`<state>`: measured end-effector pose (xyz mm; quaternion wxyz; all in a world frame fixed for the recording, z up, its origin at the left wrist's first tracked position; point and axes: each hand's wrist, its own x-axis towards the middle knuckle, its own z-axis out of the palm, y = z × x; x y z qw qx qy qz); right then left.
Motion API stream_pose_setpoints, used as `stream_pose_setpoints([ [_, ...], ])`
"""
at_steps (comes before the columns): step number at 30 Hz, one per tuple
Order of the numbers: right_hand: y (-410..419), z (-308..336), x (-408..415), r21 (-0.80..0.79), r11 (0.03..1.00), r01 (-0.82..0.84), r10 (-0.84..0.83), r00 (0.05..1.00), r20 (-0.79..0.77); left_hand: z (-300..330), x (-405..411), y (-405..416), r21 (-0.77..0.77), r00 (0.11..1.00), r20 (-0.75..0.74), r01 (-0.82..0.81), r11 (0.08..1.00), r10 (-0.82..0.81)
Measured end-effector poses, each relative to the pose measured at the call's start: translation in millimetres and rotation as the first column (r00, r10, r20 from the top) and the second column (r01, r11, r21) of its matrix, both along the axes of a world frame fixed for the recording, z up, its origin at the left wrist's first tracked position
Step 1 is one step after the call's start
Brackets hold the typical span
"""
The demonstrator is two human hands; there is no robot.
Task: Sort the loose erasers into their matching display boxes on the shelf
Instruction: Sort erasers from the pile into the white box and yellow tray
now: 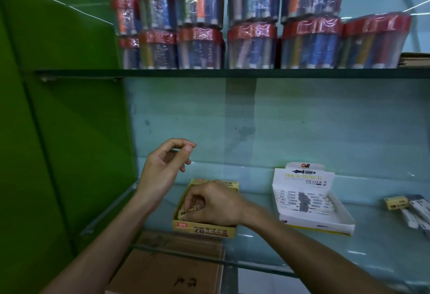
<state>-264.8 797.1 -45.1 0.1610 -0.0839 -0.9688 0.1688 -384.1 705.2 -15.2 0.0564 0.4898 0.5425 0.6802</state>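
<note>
- Right hand [217, 203] reaches down into the yellow box [204, 229] at the front of the glass shelf [325, 254], fingers curled and pinching a yellow eraser [186, 213] that sits low inside the box, at its left end.
- Left hand [162, 165] hovers above and just behind that box, fingers loosely curled with thumb and forefinger close together; I see nothing held in it.
- White box [311, 200], marked "ERASER", stands to the right, apart from the yellow one, already holding rows of white erasers with dark bands.
- Loose yellow eraser [396, 203] lies near the shelf's right edge, well apart from its matching box.
- Loose white erasers [418, 212] lie just beside it, partly cut off by the frame; how many I cannot tell.
- Judging by this, sorting is well under way but unfinished: one yellow eraser is being seated now, and the small pile at the right is left to sort.
</note>
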Motion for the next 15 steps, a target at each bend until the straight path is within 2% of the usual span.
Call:
stream_pose_setpoints([
  [9,1,14,-5,0.008,0.997,-0.081,0.079,0.984,0.158,-1,-12,-8,-0.016,1.000,0.019,-0.018,1.000,0.018],
  [15,1,12,-1,0.056,0.992,-0.116,0.106,0.981,0.163,-1,2,-1,-0.030,1.000,-0.006,0.012,0.999,-0.012],
])
